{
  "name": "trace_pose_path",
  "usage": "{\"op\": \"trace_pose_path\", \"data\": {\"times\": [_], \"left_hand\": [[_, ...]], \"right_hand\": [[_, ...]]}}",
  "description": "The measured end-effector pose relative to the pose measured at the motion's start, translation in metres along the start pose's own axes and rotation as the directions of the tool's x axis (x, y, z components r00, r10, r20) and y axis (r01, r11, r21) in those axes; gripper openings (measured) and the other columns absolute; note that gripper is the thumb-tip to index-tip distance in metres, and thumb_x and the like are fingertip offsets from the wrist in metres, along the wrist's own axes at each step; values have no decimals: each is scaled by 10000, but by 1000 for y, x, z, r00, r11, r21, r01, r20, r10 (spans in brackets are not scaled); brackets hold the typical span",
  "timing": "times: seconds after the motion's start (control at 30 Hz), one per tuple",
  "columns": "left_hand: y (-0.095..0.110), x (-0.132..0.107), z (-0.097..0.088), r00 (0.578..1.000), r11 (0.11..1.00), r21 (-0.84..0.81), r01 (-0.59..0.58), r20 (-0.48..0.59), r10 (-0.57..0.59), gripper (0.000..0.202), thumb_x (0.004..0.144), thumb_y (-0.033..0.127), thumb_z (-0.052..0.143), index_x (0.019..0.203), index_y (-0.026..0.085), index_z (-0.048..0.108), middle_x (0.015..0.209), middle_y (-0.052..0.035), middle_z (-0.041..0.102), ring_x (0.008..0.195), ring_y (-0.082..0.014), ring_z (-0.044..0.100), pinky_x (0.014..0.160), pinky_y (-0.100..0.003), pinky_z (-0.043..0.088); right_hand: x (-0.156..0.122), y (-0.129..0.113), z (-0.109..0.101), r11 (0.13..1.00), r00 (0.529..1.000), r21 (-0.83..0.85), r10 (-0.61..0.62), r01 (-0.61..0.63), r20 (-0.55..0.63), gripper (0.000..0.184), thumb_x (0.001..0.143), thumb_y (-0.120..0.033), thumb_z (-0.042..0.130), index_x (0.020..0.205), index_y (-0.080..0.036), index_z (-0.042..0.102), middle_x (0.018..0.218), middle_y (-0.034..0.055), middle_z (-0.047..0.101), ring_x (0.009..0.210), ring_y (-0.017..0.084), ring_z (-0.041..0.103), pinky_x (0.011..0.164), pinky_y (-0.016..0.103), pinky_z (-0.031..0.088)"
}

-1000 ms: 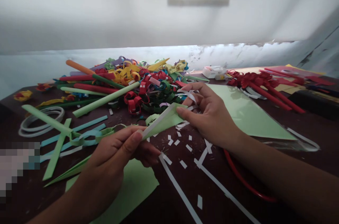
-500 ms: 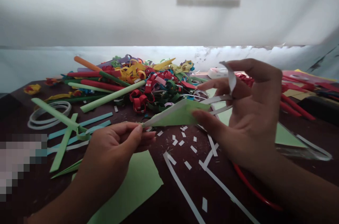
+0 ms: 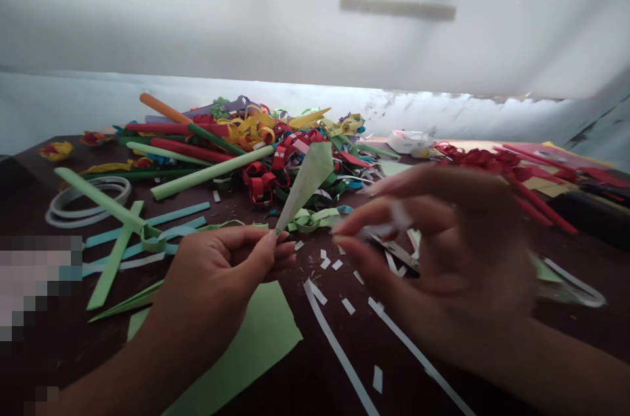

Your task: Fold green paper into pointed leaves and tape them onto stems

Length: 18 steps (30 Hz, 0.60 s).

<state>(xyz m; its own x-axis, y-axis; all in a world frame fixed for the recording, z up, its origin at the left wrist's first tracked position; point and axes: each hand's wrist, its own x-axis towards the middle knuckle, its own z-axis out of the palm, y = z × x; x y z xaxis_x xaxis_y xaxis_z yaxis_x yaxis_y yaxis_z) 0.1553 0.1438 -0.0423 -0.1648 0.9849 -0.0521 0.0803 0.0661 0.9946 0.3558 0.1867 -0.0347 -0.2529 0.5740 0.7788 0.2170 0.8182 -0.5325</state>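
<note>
My left hand [image 3: 216, 278] pinches the narrow tip of a light green folded paper cone [image 3: 311, 173], which points up and slightly right with its wide end free. Under this wrist a flat sheet of green paper [image 3: 266, 337] lies on the table. Off to the right, apart from the cone, my right hand [image 3: 443, 258] is curled and smeared by motion. A blurred white strip [image 3: 401, 214] shows between its fingers; its full length cannot be made out.
Behind the hands lies a heap of coloured paper chains [image 3: 260, 183] and rolled tubes. Tape rings [image 3: 88, 201] and crossed green strips [image 3: 113, 258] lie at left. Small white scraps [image 3: 348, 306] and long white strips [image 3: 339, 350] are in front; red flowers [image 3: 485, 160] are at back right.
My right hand has let go of the green paper cone and drawn away from it, keeping the white strip. In my left hand the cone has swung from lying rightward to pointing upward.
</note>
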Motion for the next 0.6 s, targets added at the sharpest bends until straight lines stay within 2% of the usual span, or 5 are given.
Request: {"op": "trace_pose_path", "data": {"times": [0.13,0.23,0.43,0.53,0.6], "left_hand": [[4,-1,1,1000,997,82,4,-20,-2,283,804,496,726,788,222,791,810,-31,814,809,-204,788,723,-233,621],[2,-1,0,1000,987,159,-5,-7,7,323,804,539,716,822,226,793,831,-36,816,827,-229,787,708,-258,611],[-1,1,1,997,991,129,-31,80,20,366,813,525,715,1036,239,770,868,-33,817,837,-229,783,746,-286,618],[-2,3,0,997,988,155,-28,73,17,358,812,525,718,1011,230,763,870,-36,816,857,-227,781,758,-275,611],[-4,3,-1,995,986,169,-11,95,-5,358,810,530,723,1002,232,765,888,-32,816,846,-224,779,760,-277,606]], "right_hand": [[-5,-5,0,996,987,-92,32,-17,158,469,885,-141,703,1259,-314,481,983,13,686,784,191,703,655,360,596],[-4,-5,-5,997,945,36,54,-69,323,557,887,-198,734,1327,-334,421,909,-21,670,617,126,636,518,261,536],[3,1,-13,947,827,207,92,-244,555,1093,812,-520,806,1607,-372,71,1012,3,650,707,146,653,594,260,555],[8,8,-12,877,789,338,72,-341,610,793,914,-710,550,1556,-282,368,928,15,677,709,156,653,600,276,559],[8,10,-7,886,798,293,131,-361,588,459,1009,-549,512,1301,-224,652,863,22,715,733,150,675,621,257,557]]}}
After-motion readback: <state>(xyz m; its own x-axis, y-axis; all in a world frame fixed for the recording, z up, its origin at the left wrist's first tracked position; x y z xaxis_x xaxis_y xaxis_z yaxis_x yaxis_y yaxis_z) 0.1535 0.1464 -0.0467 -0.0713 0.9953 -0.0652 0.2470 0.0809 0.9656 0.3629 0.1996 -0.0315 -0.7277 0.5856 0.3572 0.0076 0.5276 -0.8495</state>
